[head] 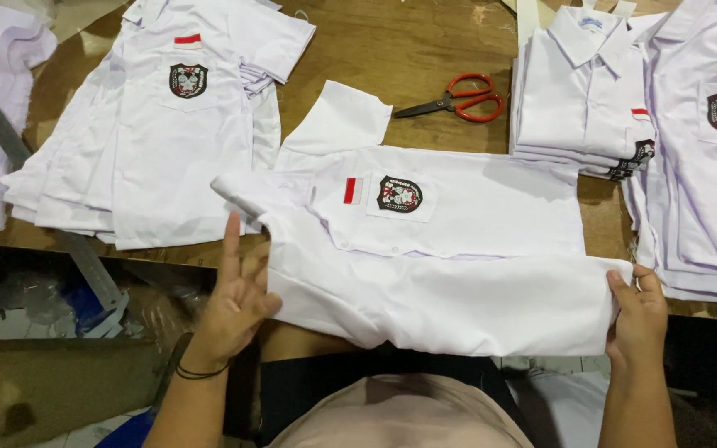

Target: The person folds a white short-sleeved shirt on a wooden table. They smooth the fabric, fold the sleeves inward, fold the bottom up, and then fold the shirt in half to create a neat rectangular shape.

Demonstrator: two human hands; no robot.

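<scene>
White short-sleeved shirt (458,249): lay flat across wooden table edge, front up, collar toward left, hem toward right. Chest pocket carried dark shield-shaped badge with red and white detail; small red-and-white flag patch sat just beside it. One sleeve stuck out toward far side of table. Near long side was folded over, forming smooth doubled band hanging slightly past table edge. Left hand (238,303) touched collar end with open, spread fingers; right hand (641,311) pinched hem corner. Fabric clean, lightly creased.
</scene>
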